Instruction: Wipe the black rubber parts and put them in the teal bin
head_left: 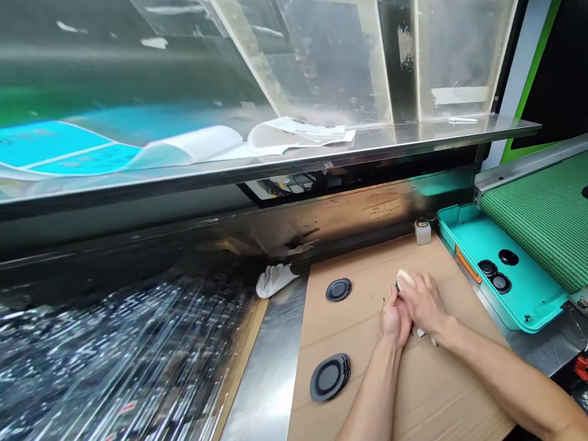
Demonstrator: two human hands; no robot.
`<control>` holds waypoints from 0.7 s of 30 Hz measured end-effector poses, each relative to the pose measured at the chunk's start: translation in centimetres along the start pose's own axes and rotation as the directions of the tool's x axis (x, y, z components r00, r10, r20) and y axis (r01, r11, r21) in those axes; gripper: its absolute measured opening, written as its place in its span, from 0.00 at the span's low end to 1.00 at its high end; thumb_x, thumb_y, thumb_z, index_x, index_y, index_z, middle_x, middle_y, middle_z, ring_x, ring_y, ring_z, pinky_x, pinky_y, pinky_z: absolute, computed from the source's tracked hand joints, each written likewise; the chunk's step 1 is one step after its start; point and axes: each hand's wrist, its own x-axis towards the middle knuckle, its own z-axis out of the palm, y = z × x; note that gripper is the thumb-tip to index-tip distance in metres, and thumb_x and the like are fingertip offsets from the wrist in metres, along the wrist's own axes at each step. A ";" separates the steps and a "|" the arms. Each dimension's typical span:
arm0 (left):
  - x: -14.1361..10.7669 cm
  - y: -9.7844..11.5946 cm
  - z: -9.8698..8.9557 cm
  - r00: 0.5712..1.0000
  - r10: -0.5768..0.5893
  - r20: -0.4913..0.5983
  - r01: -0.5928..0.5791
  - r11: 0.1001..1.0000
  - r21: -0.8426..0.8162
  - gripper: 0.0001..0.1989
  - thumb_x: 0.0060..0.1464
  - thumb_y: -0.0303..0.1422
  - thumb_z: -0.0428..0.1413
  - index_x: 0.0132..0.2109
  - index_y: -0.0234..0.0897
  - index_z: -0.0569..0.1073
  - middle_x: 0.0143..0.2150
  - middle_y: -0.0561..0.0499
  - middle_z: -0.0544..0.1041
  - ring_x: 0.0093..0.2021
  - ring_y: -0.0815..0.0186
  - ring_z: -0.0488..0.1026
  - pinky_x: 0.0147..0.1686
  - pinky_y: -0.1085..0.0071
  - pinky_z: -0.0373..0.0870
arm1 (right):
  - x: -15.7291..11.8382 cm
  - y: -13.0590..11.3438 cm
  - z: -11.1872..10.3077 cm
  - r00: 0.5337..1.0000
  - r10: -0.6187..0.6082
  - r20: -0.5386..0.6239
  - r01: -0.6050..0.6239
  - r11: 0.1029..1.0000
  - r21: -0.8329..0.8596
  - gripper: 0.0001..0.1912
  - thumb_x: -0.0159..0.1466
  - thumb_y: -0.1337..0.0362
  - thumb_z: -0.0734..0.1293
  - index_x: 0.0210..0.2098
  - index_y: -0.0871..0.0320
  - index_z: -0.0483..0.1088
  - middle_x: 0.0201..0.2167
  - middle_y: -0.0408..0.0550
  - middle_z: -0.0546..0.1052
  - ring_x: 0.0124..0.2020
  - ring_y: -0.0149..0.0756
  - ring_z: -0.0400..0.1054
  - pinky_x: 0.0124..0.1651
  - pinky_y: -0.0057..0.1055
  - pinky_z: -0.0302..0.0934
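Over the cardboard sheet (pixel 367 380), my two hands are pressed together. My right hand (pixel 426 301) is closed on a cream-coloured pad (pixel 405 280), which shows beyond its fingers. My left hand (pixel 395 317) is closed just beneath it, around a dark piece that is almost wholly hidden. Small white scraps (pixel 421 332) lie under the right wrist. To the left on the cardboard is a stack of dark grey, rounded discs with raised rings (pixel 329 377). Farther back lie similar dark discs (pixel 339 289).
A teal tray (pixel 542 306) on the right holds several round black parts (pixel 500 282), beside a green mesh conveyor belt (pixel 542 202). A small bottle (pixel 422 233) stands at the cardboard's back edge. Left are a white glove (pixel 275 280) and plastic-wrapped goods (pixel 119 361); a metal ledge (pixel 395 142) overhangs behind.
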 end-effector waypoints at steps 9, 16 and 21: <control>0.5 -0.3 0.1 0.988 0.152 0.036 -0.153 0.987 0.049 0.11 0.64 0.34 0.56 0.48 0.33 0.78 0.50 0.42 0.81 0.51 0.61 0.78 0.57 0.62 0.72 | 0.5 3.6 -1.1 0.991 0.131 0.018 -0.127 0.901 0.415 0.18 0.62 0.63 0.70 0.52 0.57 0.69 0.49 0.54 0.75 0.50 0.44 0.70 0.54 0.41 0.65; 0.4 -0.9 -0.2 0.971 0.213 0.110 -0.230 0.958 0.169 0.15 0.59 0.39 0.62 0.48 0.34 0.79 0.51 0.42 0.81 0.55 0.57 0.77 0.59 0.58 0.69 | 1.2 2.9 -2.2 0.980 0.166 0.109 -0.198 0.812 0.548 0.09 0.63 0.59 0.69 0.42 0.54 0.74 0.38 0.44 0.81 0.38 0.37 0.75 0.43 0.30 0.65; 0.3 -0.8 -0.6 0.978 0.181 0.101 -0.197 0.965 0.175 0.15 0.59 0.38 0.62 0.49 0.32 0.79 0.50 0.41 0.81 0.52 0.58 0.78 0.58 0.57 0.71 | 1.5 3.6 -2.5 0.976 0.116 0.183 -0.190 0.863 0.469 0.10 0.64 0.56 0.69 0.41 0.53 0.77 0.35 0.43 0.82 0.35 0.36 0.75 0.38 0.27 0.63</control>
